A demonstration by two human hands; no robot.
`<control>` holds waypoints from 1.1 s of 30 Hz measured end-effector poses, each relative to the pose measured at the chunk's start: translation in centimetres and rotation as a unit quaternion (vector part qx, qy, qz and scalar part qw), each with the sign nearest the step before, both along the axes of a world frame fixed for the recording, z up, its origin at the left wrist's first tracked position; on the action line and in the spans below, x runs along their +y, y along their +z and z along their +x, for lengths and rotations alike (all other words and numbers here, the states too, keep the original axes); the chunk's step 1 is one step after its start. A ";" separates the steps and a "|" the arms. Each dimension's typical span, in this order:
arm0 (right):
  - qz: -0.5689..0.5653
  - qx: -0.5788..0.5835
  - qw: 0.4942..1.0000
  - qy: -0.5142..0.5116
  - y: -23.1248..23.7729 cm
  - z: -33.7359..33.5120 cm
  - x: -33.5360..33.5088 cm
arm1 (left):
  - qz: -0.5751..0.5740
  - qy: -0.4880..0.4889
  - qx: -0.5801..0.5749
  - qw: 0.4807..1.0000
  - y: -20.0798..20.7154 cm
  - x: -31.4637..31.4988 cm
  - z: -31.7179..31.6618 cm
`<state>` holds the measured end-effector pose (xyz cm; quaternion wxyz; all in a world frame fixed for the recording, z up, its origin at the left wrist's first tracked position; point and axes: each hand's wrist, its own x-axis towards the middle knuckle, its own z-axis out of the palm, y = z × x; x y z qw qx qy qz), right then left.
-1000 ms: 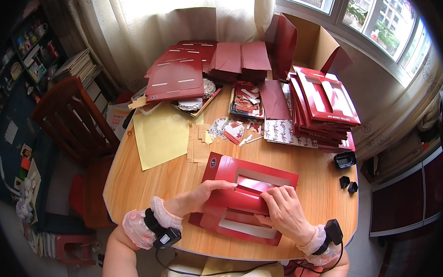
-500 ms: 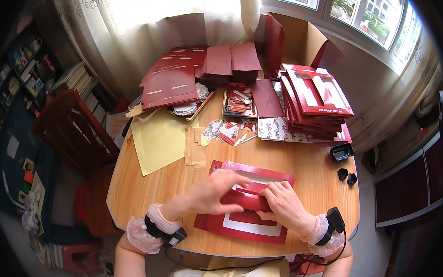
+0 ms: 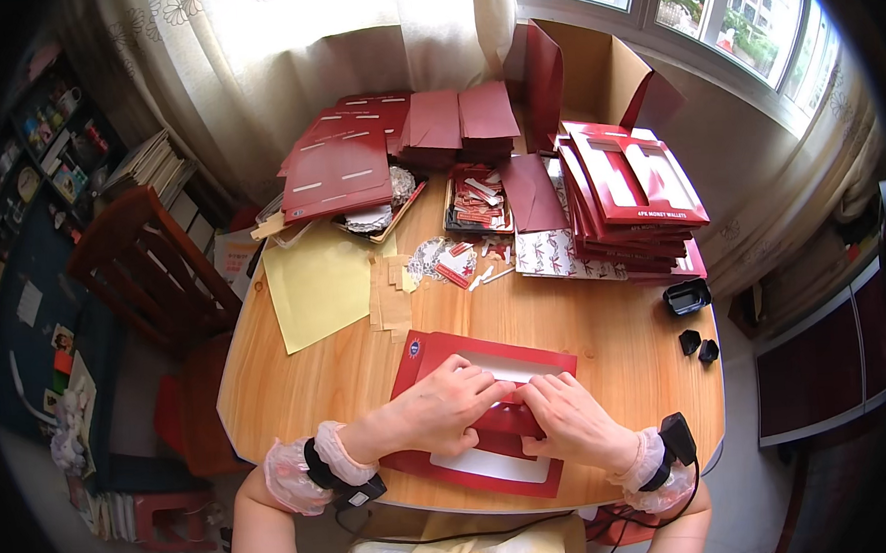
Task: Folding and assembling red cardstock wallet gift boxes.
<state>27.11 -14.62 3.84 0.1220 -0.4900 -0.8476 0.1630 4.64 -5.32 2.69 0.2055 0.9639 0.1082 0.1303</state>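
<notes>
**Flat red card, pressed at the middle**

Here, from the head camera looking down, the red card folder [image 3: 485,414] lies flat on the wooden table [image 3: 617,337], close to the near edge and right in front of the person. It is a thin sheet with two white window cut-outs, one toward the far side and one toward the near side, and a red band between them. Both hands rest on that band. The left hand [image 3: 440,409] lies palm down with the fingers together and stretched toward the right, pressing on the card. The right hand [image 3: 569,420] meets it, fingers bent and bearing down; whether its fingertips also pinch a flap I cannot tell, since the knuckles hide them.

I would judge the piece light and fairly stiff, yet easily creased, especially along the narrow strips around the windows. Its surface looks smooth, so it may slide on the table unless one palm holds it. The solid outer border or the middle band seem the safest places to grip.

Farther back stand a stack of finished red folders [image 3: 629,197], a yellow sheet [image 3: 323,288], a pile of flat dark red cards [image 3: 342,167] and an open cardboard box [image 3: 592,68].
</notes>
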 end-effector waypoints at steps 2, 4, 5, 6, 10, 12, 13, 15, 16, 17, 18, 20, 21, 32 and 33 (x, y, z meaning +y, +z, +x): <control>-0.006 -0.002 1.000 0.012 -0.4 0.0 0.1 | -0.004 -0.005 -0.004 1.000 -0.5 -0.2 0.1; 0.006 0.021 0.999 0.036 -0.8 0.0 0.1 | -0.031 -0.007 -0.006 0.999 -0.7 -0.3 0.1; 0.006 0.020 0.999 0.037 -0.8 0.0 0.1 | -0.058 -0.009 -0.008 0.998 -0.8 -0.3 0.1; 0.007 0.025 0.999 0.037 -0.7 -0.2 0.0 | -0.059 -0.008 -0.008 0.998 -1.0 -0.4 0.1; 0.023 0.003 0.999 0.027 -0.1 -0.7 -0.1 | -0.070 -0.001 0.018 0.997 -1.2 -0.9 0.1; 0.038 -0.014 0.999 0.032 0.0 -0.8 -0.2 | -0.058 0.007 0.024 0.998 -1.2 -1.2 0.2; 0.052 -0.031 0.998 0.034 -0.1 -0.8 -0.2 | -0.055 0.013 0.014 0.998 -1.3 -1.4 0.1; 0.055 -0.042 0.997 0.044 -0.2 -0.7 -0.3 | -0.053 0.019 0.004 0.998 -1.4 -1.5 0.1; 0.057 -0.052 0.995 0.054 -0.2 -0.7 -0.3 | -0.048 0.020 -0.005 0.999 -1.4 -1.6 0.0; 0.057 -0.052 0.995 0.055 -0.3 -0.6 -0.2 | -0.044 0.021 -0.014 0.999 -1.4 -1.6 0.0; 0.075 -0.044 0.994 0.066 -0.4 -0.6 -0.2 | -0.044 0.022 -0.014 0.999 -1.4 -1.5 -0.1; 0.092 -0.036 0.992 0.078 -0.3 -0.4 -0.2 | -0.057 0.010 0.016 0.998 -1.3 -1.3 -0.3; 0.083 -0.047 0.991 0.089 -0.3 -0.3 -0.1 | -0.057 0.011 0.017 0.998 -1.3 -1.1 -0.3; 0.013 -0.043 0.994 0.104 -0.4 -0.4 -0.2 | -0.056 -0.010 0.032 0.998 -1.1 -1.3 -0.4; 0.029 -0.047 0.993 0.103 -0.3 -0.4 0.0 | -0.056 -0.011 0.032 0.998 -1.0 -1.2 -0.5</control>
